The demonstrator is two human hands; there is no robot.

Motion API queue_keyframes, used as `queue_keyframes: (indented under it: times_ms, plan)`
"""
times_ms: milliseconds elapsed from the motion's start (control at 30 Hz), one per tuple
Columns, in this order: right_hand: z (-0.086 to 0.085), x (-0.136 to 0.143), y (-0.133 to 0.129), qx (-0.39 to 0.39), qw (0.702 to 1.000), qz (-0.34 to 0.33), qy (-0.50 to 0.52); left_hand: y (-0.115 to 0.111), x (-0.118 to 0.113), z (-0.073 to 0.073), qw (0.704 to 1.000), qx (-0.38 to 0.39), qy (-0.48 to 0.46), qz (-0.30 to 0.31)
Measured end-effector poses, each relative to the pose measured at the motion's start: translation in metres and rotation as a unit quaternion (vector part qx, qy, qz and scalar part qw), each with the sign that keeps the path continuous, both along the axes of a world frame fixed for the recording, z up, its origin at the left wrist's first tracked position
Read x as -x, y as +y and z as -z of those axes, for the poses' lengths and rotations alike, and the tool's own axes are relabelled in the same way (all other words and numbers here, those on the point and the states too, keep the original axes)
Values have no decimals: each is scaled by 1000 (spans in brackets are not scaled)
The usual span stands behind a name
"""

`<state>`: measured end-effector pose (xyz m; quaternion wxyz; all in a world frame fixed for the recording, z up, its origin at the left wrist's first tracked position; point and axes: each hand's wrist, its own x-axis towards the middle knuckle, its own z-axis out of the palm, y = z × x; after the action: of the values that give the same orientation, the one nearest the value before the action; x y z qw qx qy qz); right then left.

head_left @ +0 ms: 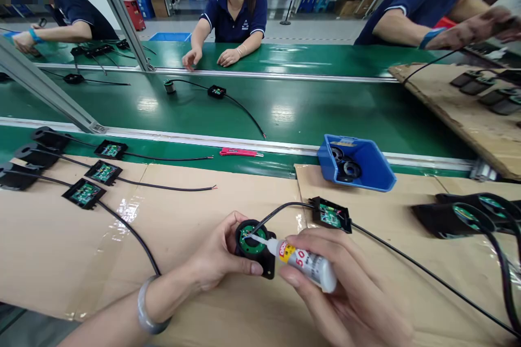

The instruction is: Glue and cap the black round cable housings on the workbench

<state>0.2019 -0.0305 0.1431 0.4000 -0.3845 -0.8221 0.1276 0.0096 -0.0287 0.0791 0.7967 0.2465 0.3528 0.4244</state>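
Note:
My left hand (222, 255) is closed around a black round housing (266, 265) with a green circuit board (251, 241) in its open end. In my right hand (345, 276) is a small glue bottle (305, 263), tilted, with its thin nozzle pointing left onto the board. Whether any glue is coming out cannot be made out. A black cable (280, 209) arches from the housing to an open black box with a circuit board (331, 216), lying just beyond my right hand. A second cable (427, 279) runs from that box to the lower right.
Several cabled housings lie left with open circuit boxes (84, 193). A blue bin (366, 165) holds black rings; a red utility knife (240, 152) lies near the rail. Black housings (456, 219) stand right. Beyond, a green conveyor (309, 105) carries parts; co-workers sit across it.

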Motion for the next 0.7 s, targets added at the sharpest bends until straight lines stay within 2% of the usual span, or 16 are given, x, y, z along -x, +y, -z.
queue_keyframes:
  times_ms: [700]
  plan:
    - [-7,5,3,26,999,-19,13,-1,-3,2,998,40,-48,18]
